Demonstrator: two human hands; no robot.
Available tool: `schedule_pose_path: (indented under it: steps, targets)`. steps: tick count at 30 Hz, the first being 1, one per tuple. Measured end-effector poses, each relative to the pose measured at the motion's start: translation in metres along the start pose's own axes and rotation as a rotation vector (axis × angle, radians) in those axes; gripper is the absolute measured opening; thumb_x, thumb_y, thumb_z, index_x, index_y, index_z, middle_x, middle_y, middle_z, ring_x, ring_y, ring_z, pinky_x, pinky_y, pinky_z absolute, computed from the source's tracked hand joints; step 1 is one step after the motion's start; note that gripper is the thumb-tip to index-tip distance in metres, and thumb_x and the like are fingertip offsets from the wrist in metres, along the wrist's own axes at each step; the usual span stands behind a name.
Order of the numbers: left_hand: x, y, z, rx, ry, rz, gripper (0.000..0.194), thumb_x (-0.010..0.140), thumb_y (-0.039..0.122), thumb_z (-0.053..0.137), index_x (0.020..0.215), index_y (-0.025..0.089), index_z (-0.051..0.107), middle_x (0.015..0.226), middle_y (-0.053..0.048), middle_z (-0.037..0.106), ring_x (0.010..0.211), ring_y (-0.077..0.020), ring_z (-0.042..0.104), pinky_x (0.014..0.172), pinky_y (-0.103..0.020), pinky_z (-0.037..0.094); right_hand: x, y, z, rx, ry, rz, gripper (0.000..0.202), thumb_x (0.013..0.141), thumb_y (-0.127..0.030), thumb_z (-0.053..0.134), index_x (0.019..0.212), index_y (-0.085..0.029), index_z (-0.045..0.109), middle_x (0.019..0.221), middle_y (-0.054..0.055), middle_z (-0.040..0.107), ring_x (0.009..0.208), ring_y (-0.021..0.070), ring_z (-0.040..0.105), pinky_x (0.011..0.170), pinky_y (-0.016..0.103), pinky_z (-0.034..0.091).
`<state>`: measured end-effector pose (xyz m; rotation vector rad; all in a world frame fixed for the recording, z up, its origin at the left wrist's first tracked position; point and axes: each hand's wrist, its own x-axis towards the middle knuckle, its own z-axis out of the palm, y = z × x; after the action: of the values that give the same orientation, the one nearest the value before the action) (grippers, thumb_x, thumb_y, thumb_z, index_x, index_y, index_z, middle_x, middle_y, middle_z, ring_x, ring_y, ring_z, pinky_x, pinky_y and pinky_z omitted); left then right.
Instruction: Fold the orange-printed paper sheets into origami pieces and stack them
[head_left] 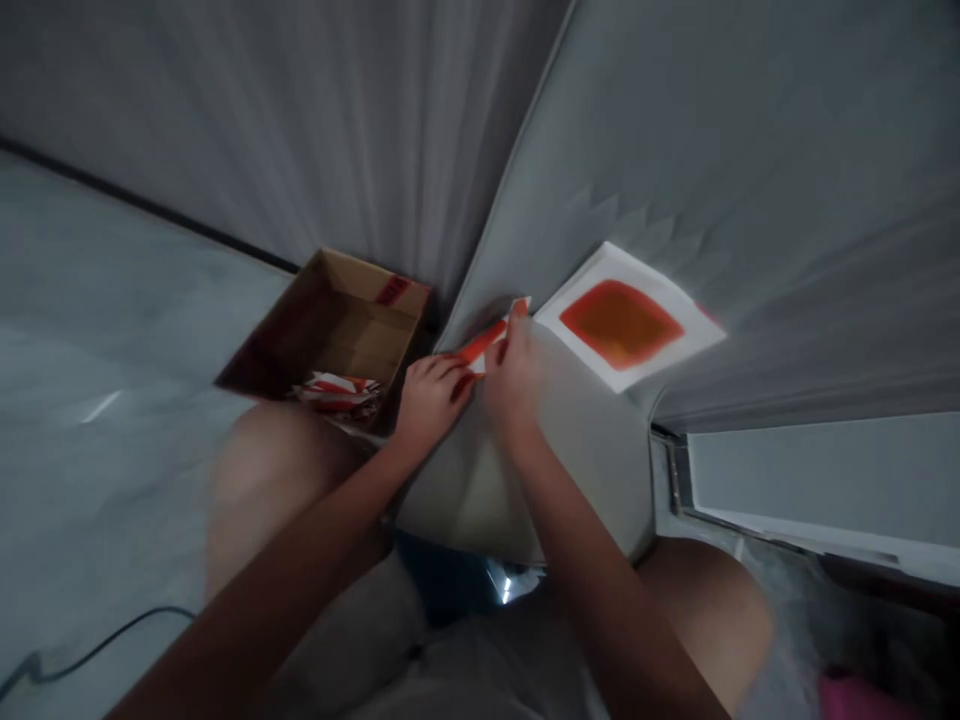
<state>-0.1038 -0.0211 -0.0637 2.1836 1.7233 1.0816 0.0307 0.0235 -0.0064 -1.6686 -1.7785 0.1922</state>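
Over the pale padded seat [577, 440], both hands are at a narrow strip of orange-and-white paper [482, 346] that looks folded. My left hand [433, 398] grips its near left end with curled fingers. My right hand [514, 375], smeared by motion, has its thumb and fingers closed on the right part, and the paper's tip pokes out above them. A stack of white sheets [622, 378] printed with a large orange-red shape lies just right of my right hand on the seat.
A cardboard box [367, 325] stands open left of the seat, with several red-and-white paper pieces [339, 391] inside. A grey curtain [300, 120] hangs behind it. A dark cable [112, 630] runs over the floor at lower left. A pink thing [859, 698] lies at lower right.
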Motion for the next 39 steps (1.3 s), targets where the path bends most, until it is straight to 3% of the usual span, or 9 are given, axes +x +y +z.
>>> schedule_pose_path:
  steps: [3,7,13,19,22,28,31,33,39]
  targets:
    - [-0.001,-0.001,-0.002,-0.005,-0.020,-0.010,0.018,0.097,0.030,0.067,0.111,0.024,0.076,0.125,-0.007,0.076,0.124,-0.0299,0.063,0.107,-0.049,0.046,0.007,0.001,0.034,-0.111,-0.096,-0.014,0.044,0.103,-0.026,0.047,0.142,-0.011,0.060,0.115,0.019,0.071,0.108,0.0302,0.066,0.095,0.043,0.051]
    - [-0.001,-0.002,-0.001,-0.015,-0.028,-0.049,0.022,0.093,0.027,0.069,0.115,0.023,0.072,0.124,-0.008,0.075,0.121,-0.0297,0.064,0.106,-0.047,0.046,0.009,0.012,0.060,0.065,-0.093,0.039,0.048,0.109,-0.042,0.038,0.135,-0.009,0.062,0.123,0.021,0.071,0.113,0.0280,0.067,0.098,0.041,0.051]
    - [-0.003,-0.002,0.000,0.037,-0.036,-0.029,0.045,0.096,0.028,0.063,0.141,0.024,0.060,0.135,-0.009,0.070,0.124,-0.0299,0.062,0.105,-0.046,0.045,0.007,0.031,0.049,0.245,0.103,0.054,0.048,0.109,-0.038,0.029,0.128,-0.015,0.067,0.121,0.016,0.070,0.117,0.0250,0.064,0.107,0.043,0.047]
    - [-0.004,-0.003,0.001,0.049,-0.046,-0.061,0.055,0.098,0.034,0.059,0.151,0.023,0.053,0.137,-0.010,0.070,0.124,-0.0311,0.063,0.110,-0.047,0.045,-0.020,0.035,0.045,0.212,-0.120,-0.111,0.048,0.107,-0.034,0.034,0.134,-0.011,0.066,0.143,0.023,0.062,0.140,0.0323,0.051,0.119,0.056,0.039]
    - [-0.004,-0.003,0.000,0.055,-0.031,-0.044,0.056,0.095,0.030,0.059,0.151,0.024,0.054,0.143,-0.010,0.066,0.128,-0.0309,0.062,0.113,-0.047,0.044,-0.032,0.029,0.049,0.214,-0.132,-0.085,0.049,0.109,-0.034,0.032,0.135,-0.009,0.065,0.151,0.024,0.055,0.147,0.0324,0.044,0.123,0.059,0.035]
    - [-0.005,-0.002,-0.001,0.058,-0.015,0.009,0.059,0.093,0.022,0.054,0.151,0.018,0.054,0.147,-0.010,0.064,0.132,-0.0283,0.062,0.119,-0.044,0.043,-0.021,0.019,0.057,0.165,-0.201,-0.058,0.044,0.108,-0.024,0.033,0.129,-0.003,0.067,0.148,0.028,0.056,0.147,0.0303,0.046,0.125,0.053,0.034]
    - [-0.008,0.000,-0.002,0.100,-0.046,0.011,0.061,0.095,0.024,0.052,0.156,0.017,0.049,0.144,-0.011,0.067,0.131,-0.0282,0.063,0.121,-0.046,0.042,-0.021,0.018,0.051,0.218,-0.178,-0.057,0.048,0.106,-0.022,0.033,0.134,-0.002,0.065,0.147,0.027,0.059,0.146,0.0301,0.049,0.125,0.053,0.035]
    - [-0.009,0.001,-0.003,0.163,-0.080,0.043,0.052,0.098,0.029,0.052,0.149,0.019,0.058,0.145,-0.010,0.066,0.139,-0.0310,0.057,0.122,-0.051,0.040,-0.034,0.021,0.041,0.289,-0.127,-0.096,0.050,0.107,-0.026,0.032,0.142,-0.004,0.062,0.151,0.025,0.057,0.149,0.0291,0.047,0.125,0.055,0.036]
    - [-0.010,0.006,-0.005,0.285,-0.072,0.134,0.041,0.101,0.028,0.050,0.136,0.019,0.069,0.149,-0.010,0.063,0.146,-0.0335,0.050,0.122,-0.053,0.041,-0.132,0.045,-0.013,0.311,-0.034,-0.149,0.047,0.109,-0.034,0.037,0.146,-0.020,0.063,0.152,0.016,0.060,0.145,0.0268,0.054,0.120,0.054,0.047]
